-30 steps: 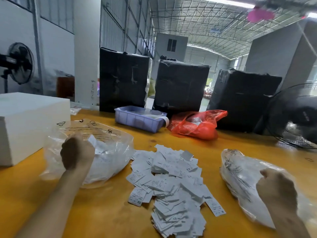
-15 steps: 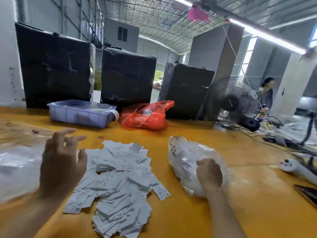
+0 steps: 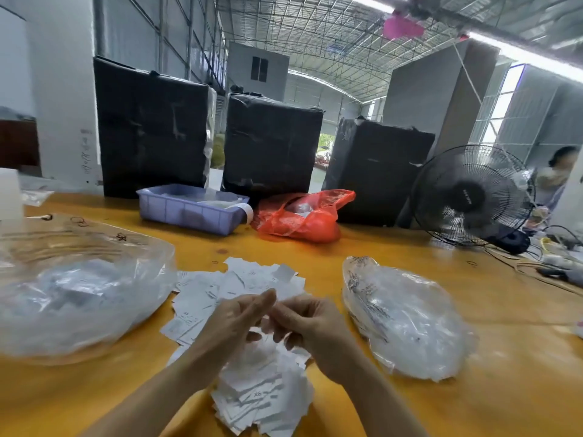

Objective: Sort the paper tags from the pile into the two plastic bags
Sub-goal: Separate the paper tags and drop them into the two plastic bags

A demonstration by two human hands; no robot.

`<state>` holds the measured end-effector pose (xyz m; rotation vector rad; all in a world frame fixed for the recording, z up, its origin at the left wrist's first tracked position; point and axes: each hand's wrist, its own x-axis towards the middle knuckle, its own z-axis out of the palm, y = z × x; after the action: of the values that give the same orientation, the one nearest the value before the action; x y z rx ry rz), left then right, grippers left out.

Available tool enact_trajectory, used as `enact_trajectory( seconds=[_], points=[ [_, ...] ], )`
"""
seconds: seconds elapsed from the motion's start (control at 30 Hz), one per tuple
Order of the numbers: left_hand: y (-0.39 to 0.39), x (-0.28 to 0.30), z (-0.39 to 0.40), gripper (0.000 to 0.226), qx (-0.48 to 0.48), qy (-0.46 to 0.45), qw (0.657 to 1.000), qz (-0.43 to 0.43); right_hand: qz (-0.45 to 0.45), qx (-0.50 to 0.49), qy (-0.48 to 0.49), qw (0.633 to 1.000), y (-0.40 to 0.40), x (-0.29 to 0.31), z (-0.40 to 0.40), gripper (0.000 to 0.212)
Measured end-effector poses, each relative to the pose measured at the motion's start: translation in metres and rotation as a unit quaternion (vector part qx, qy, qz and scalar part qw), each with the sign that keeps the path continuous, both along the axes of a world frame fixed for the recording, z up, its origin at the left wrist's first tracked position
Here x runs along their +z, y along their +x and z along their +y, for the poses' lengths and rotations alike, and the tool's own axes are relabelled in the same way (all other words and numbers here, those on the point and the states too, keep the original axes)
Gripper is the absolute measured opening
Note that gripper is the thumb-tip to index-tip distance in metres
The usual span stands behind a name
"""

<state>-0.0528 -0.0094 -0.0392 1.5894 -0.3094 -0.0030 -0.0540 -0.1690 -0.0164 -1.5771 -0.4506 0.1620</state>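
Many paper tags (image 3: 252, 383) are left in the pile; both plastic bags (image 3: 407, 313) are partly filled; what the curled hands (image 3: 271, 323) hold cannot be told.

Both forearms come up from the lower edge of the view and converge at the middle. The left hand (image 3: 235, 323) is raised with its back toward the camera, fingers (image 3: 265, 299) loosely bent and pointing up and to the right. The right hand (image 3: 310, 326) sits just beside it, its fingers curled inward toward the left hand. The fingertips of the two hands meet or nearly meet; motion blur hides whether anything is pinched between them.
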Motion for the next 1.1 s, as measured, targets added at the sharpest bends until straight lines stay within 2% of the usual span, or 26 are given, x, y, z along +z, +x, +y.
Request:
enact_trajectory(
  seconds=[0.13,0.2,0.33,0.43,0.57,0.7,0.8,0.93,0.97,1.03,1.1],
  points=[
    [0.000,0.000,0.005,0.029,0.052,-0.039,0.998,0.006,0.018,0.024,-0.041,0.999,-0.003,-0.002,0.004,0.018],
    [0.002,-0.001,0.005,0.017,0.091,-0.038,0.995,0.019,0.029,0.003,-0.059,0.998,-0.003,-0.001,0.003,0.018],
    [0.004,-0.002,0.007,0.015,0.133,-0.037,0.989,0.044,0.011,-0.098,-0.045,0.994,0.003,0.000,0.000,0.020],
    [0.005,-0.001,0.008,0.018,0.126,-0.047,0.989,0.056,0.011,-0.121,-0.034,0.992,0.004,0.001,-0.002,0.015],
    [0.003,0.000,0.007,0.035,0.068,-0.084,0.991,0.082,0.026,-0.135,-0.006,0.991,0.004,-0.002,0.002,0.013],
    [0.000,0.000,0.006,0.023,0.015,-0.076,0.991,0.107,0.031,-0.167,0.046,0.984,0.006,-0.002,0.000,0.012],
    [0.004,0.000,0.006,0.010,0.087,-0.113,0.986,0.090,0.050,-0.148,0.048,0.987,0.007,-0.001,-0.003,0.007],
    [0.006,0.001,0.009,0.007,0.135,-0.186,0.970,0.084,0.073,-0.039,-0.020,0.996,0.004,-0.002,-0.001,0.007],
    [0.006,0.002,0.009,0.005,0.135,-0.191,0.969,0.083,0.081,-0.016,-0.036,0.996,0.003,-0.002,0.000,0.014],
    [0.006,0.002,0.009,0.003,0.132,-0.170,0.974,0.072,0.087,-0.014,-0.069,0.994,0.002,-0.003,0.002,0.047],
    [0.005,0.002,0.009,0.002,0.125,-0.093,0.987,0.036,0.060,-0.050,-0.105,0.991,0.004,-0.003,0.002,0.075]
  ],
)
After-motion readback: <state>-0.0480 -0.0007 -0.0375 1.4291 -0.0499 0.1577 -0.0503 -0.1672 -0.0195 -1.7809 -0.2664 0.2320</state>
